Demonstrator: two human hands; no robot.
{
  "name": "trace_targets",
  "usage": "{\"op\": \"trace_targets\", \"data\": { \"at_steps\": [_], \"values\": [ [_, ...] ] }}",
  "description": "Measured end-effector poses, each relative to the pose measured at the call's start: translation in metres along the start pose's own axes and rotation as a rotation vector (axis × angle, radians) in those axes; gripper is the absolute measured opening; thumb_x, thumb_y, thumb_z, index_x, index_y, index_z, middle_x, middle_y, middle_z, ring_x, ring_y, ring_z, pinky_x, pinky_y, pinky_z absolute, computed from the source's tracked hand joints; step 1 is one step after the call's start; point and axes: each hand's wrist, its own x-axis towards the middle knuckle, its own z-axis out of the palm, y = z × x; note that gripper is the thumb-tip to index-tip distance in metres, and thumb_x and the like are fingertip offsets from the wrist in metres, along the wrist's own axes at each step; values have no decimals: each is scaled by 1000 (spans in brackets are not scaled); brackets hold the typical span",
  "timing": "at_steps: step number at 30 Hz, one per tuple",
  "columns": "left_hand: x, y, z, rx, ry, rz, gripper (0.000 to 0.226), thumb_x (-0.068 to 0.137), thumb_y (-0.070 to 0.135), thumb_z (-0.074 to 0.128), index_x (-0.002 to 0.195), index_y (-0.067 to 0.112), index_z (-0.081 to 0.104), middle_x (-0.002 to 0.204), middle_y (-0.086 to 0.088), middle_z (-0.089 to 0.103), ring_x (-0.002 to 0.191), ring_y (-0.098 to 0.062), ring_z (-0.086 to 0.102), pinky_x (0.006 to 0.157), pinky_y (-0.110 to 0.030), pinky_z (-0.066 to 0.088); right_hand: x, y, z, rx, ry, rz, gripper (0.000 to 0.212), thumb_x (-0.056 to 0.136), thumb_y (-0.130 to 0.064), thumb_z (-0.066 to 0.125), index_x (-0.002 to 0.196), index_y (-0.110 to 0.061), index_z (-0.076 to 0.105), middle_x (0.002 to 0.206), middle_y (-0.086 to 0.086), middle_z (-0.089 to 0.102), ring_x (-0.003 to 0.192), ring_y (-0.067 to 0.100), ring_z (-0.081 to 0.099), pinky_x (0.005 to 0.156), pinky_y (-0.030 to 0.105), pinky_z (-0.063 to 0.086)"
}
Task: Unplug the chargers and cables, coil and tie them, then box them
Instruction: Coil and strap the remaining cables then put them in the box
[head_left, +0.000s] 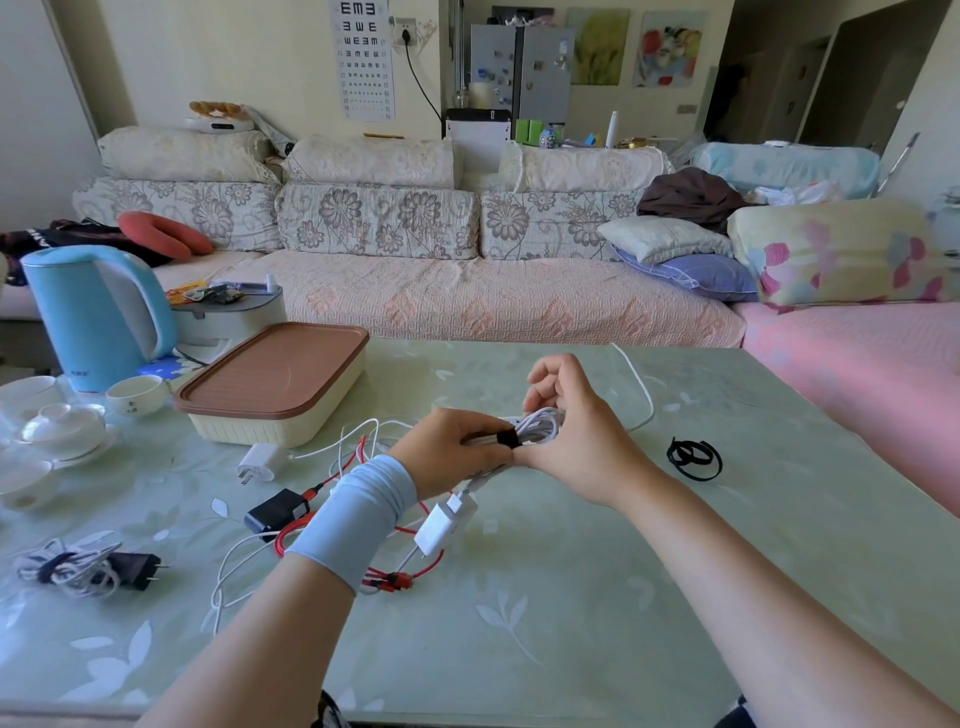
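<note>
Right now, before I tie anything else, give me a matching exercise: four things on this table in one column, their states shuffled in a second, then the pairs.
1 white cable coil
2 box
3 spare black ties
4 red cable

A lid on
B gripped by left hand and right hand, black strap round it
C loose, untied on the table
D lying unused right of the hands

Pairs: 1-B; 2-A; 3-D; 4-C

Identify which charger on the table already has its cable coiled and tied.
The black charger at the far left: its pale cable lies coiled under a dark strap. The others' cables are unfinished.
</note>
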Motion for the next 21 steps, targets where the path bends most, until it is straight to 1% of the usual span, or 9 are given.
{"op": "trace_targets", "data": {
  "at_steps": [3,5,7,9,12,13,15,18,21],
  "values": [
    [2,-1,3,-176,1,-83,17,89,24,68,105,25,73,91,-2,74,74,-9,62,69,-16,53,4,8,1,225,-15,107,81,61,-4,89,114,-45,43,99,4,60,83,13,64,78,32,53],
    [3,0,6,-338,2,-175,11,93,24,63,98,21,73,81,-4,71,65,-17,62,61,-27,58,6,10,0,353,13,205,72,69,-3,83,121,-39,48,107,8,62,89,13,64,80,30,53],
    [5,-1,8,-418,5,-262,16,95,26,60,98,16,72,77,-7,68,60,-18,60,56,-28,55,9,9,-2,522,70,333,57,76,-8,72,127,-25,52,109,8,64,89,15,63,81,29,49],
    [5,-2,8,-489,-6,-316,24,97,28,56,101,9,69,73,-10,66,54,-18,54,52,-27,50,11,10,-5,663,81,440,51,80,-7,55,131,-12,54,103,9,65,86,21,62,78,32,49],
    [2,1,6,-676,-6,-355,29,100,26,50,104,1,64,67,-11,63,46,-18,48,46,-25,44,6,10,-9,814,-68,515,50,87,13,31,129,0,56,96,15,67,77,27,64,71,36,55],
    [1,2,5,-746,0,-359,28,101,25,49,104,1,62,66,-11,62,44,-16,50,44,-24,43,4,9,-10,852,-153,503,49,87,15,31,125,1,59,95,14,68,77,27,66,71,36,57],
    [0,6,3,-856,0,-357,26,101,23,48,105,1,61,66,-9,61,45,-13,53,43,-23,42,1,7,-11,860,-254,445,37,91,15,41,115,-1,64,96,12,69,80,23,67,73,35,59],
    [-2,8,5,-869,-31,-342,22,101,23,47,102,4,60,67,-7,60,45,-12,55,43,-23,43,1,5,-2,773,-198,425,20,88,9,61,103,-2,67,87,9,68,72,17,65,67,31,59],
    [-4,5,6,-870,-55,-338,19,100,23,49,100,7,59,72,-6,62,58,-15,59,45,-25,45,1,4,6,698,-145,427,14,83,5,69,94,-4,69,81,9,67,66,16,61,59,29,57]
  ]
}}
